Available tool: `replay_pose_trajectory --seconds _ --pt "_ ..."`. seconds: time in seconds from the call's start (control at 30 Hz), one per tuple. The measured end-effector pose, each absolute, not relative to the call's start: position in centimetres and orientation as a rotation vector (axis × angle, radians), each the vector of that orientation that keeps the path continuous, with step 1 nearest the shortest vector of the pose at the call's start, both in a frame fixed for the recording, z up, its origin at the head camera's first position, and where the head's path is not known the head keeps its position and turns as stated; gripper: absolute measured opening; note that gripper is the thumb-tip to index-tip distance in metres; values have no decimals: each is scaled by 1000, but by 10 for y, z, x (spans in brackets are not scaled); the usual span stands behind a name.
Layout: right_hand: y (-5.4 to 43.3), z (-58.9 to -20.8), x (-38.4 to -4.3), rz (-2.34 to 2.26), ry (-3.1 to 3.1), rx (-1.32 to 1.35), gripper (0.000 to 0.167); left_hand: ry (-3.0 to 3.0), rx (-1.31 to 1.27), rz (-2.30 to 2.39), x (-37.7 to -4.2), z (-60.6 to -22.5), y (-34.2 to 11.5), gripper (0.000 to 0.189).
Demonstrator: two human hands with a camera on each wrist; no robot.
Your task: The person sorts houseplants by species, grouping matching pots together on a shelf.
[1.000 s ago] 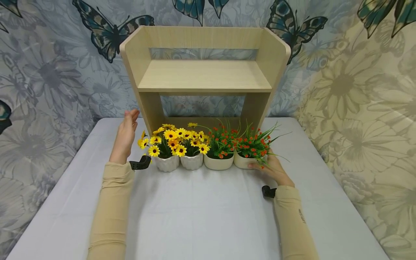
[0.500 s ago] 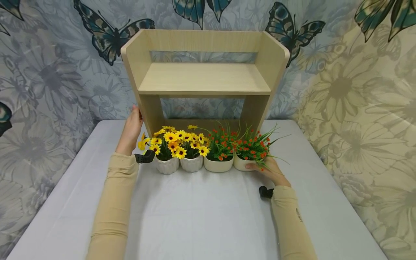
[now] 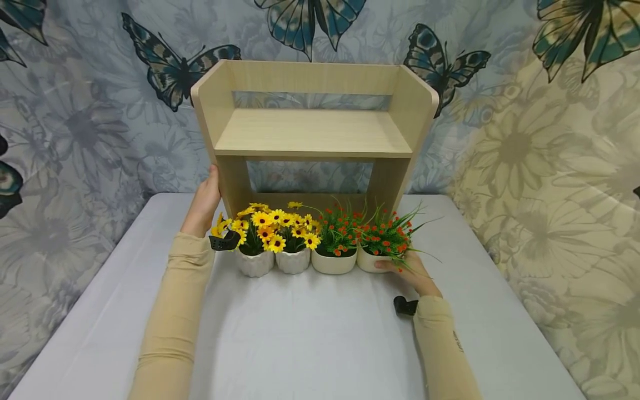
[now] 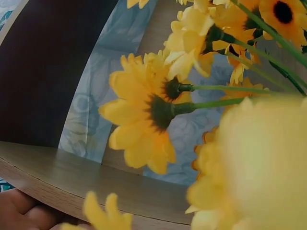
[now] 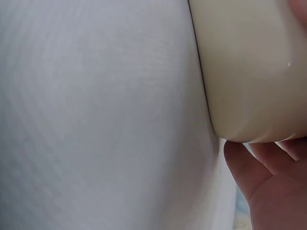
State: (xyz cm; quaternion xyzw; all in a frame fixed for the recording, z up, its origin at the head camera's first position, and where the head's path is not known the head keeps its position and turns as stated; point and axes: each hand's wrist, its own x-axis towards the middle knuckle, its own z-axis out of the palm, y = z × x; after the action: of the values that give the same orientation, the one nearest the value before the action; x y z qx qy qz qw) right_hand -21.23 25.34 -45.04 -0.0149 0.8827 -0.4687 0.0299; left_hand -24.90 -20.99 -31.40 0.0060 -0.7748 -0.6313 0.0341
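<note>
My left hand (image 3: 202,203) rests against the outer left side of a light wooden shelf unit (image 3: 315,130). In the left wrist view, its fingers (image 4: 24,211) lie along the outside of the side panel (image 4: 38,182), partly hidden behind yellow flowers (image 4: 144,112). My right hand (image 3: 414,272) holds the rightmost cream flowerpot (image 3: 370,261), thumb in front and fingers around the right side. Up close in the right wrist view, the pot (image 5: 254,72) stands upright, fingertips (image 5: 240,163) at its wall. Green grass with red blossoms (image 3: 387,233) grows from it.
Left of the held pot, a second cream pot (image 3: 334,263) with red blossoms stands in the row. Two white pots of yellow flowers, the inner pot (image 3: 293,261) and the outer pot (image 3: 255,264), continue it before the shelf. A white cloth (image 3: 300,339) covers the table.
My left hand has moved right and now meets the shelf's side. The right hand keeps its hold on the end pot. The head view has tilted up slightly.
</note>
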Motion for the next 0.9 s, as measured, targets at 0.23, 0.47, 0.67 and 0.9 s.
replay_pose_trajectory --seconds 0.23,0.47,0.67,0.9 --pt "253 -447 -207 -1387 2759 3 93 -2430 43 -1895 -251 -310 -210 84" --pt "260 -434 -195 -1535 2718 68 100 -2455 18 -1904 -254 -307 -211 82" --pt "265 -411 -184 -1703 2784 -94 97 -2440 25 -1904 -251 -306 -213 83" --pt "259 -361 -175 -1789 2884 -209 76 -2419 -15 -1927 -250 -305 -213 83"
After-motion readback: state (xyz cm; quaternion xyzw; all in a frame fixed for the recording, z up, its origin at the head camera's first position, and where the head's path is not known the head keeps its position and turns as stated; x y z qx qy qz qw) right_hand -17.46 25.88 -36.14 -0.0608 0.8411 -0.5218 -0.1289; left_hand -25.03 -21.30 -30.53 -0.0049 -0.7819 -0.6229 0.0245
